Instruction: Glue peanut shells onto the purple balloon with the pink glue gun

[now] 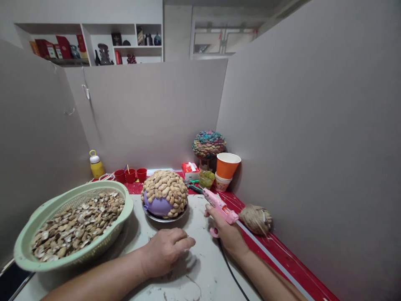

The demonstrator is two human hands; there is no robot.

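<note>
My right hand (224,232) is wrapped around a pink hot glue gun (219,205), its nozzle pointing away to the upper left and its black cord trailing toward me. Low over the grey board, my left hand (167,251) has its fingers curled under and its thumb alongside. Whatever those fingers hold, if anything, is hidden. Just beyond it, a purple balloon (158,206) rests in a shallow metal bowl (164,218). Peanut shells (166,184) cover most of the balloon, leaving a bare purple patch facing me. Neither hand touches it.
A green basket (125,209) of peanut shells stands at left. Behind are red cups (130,176), a yellow bottle (97,167), a tissue pack (190,169), a glass bowl (206,179), orange paper cup (228,166) and coloured shell-covered dome (209,144). Twine (256,219) lies right; partitions (313,138) enclose the table.
</note>
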